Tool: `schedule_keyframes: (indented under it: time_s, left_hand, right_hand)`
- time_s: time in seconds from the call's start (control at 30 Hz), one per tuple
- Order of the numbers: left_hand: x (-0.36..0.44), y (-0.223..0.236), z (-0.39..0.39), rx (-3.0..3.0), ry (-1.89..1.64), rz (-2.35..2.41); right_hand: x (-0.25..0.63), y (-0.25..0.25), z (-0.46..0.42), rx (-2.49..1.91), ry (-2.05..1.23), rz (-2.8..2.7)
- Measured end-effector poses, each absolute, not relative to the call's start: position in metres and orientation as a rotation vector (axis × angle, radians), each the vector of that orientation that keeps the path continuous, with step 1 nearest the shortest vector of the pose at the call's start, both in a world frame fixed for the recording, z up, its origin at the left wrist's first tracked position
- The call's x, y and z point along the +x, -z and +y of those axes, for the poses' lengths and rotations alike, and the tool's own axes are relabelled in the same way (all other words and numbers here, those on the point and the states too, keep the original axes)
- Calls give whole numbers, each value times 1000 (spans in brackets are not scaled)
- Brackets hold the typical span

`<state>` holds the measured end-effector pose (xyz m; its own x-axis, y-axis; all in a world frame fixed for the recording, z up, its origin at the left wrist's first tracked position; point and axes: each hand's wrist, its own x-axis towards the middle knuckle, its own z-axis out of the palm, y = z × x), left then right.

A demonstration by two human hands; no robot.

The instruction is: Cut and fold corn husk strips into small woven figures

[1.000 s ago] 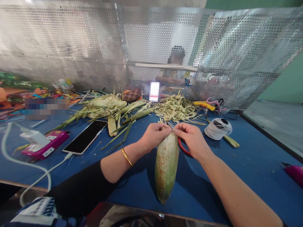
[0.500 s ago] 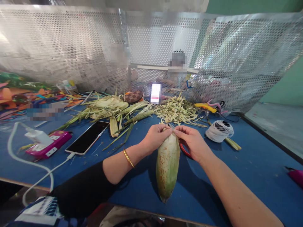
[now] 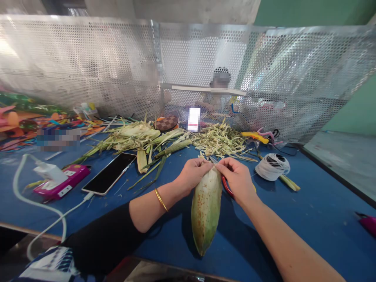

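Pinching, the fingers [image 3: 205, 169] of your left hand [image 3: 190, 175] and right hand [image 3: 237, 178] grip the far end of a tapered, rust-speckled green husk [image 3: 206, 213] near the blue bench [image 3: 311, 203]'s front edge.

One head-worn view looks from six o'clock, close above the tabletop [image 3: 323, 188], down and forward to the perforated screen [image 3: 188, 47] at twelve.

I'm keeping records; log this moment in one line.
left hand: pinching husk, far end; right hand: pinching husk, far end; string: right of both hands
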<state>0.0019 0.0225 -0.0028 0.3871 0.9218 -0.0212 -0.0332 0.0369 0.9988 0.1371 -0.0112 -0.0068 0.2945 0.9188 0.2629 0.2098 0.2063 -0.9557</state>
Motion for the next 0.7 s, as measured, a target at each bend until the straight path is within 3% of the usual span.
schedule_keyframes:
  time_s: [0.13,0.37,0.7]
  left_hand:
    - [1,2,22,1304,-937,886]
    - [1,4,26,1389,-992,905]
    - [1,9,30,1441,-972,966]
  right_hand:
    - [137,6,-11,-1243,-743,-1164]
    - [138,9,-10,-1157,-1198,-986]
    - [137,10,-11,-1216,-802,-1095]
